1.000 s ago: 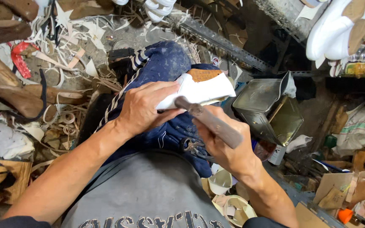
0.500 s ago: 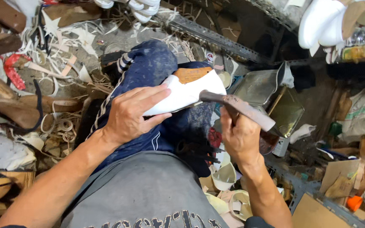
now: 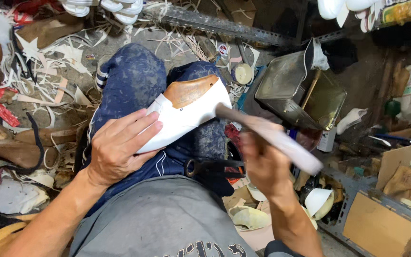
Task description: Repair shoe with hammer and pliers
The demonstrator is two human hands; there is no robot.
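Note:
A white shoe upper on a brown wooden last [image 3: 186, 108] rests on my knee, over dark blue trousers [image 3: 134, 81]. My left hand [image 3: 120, 145] presses flat on its near end and holds it steady. My right hand [image 3: 265, 166] is closed around a blurred, long-handled tool [image 3: 272, 138]. The tool's head touches the right edge of the white upper.
A dented metal tin [image 3: 300, 90] with a stick in it stands to the right. Leather scraps and strips [image 3: 44, 81] litter the floor at left. Wooden lasts [image 3: 10, 147] lie at far left. Cardboard pieces [image 3: 381, 223] and white cups sit at lower right.
My right hand has swung the tool, raising its handle outward to the right while the head stays against the shoe's edge. My left hand keeps holding the shoe on the knee.

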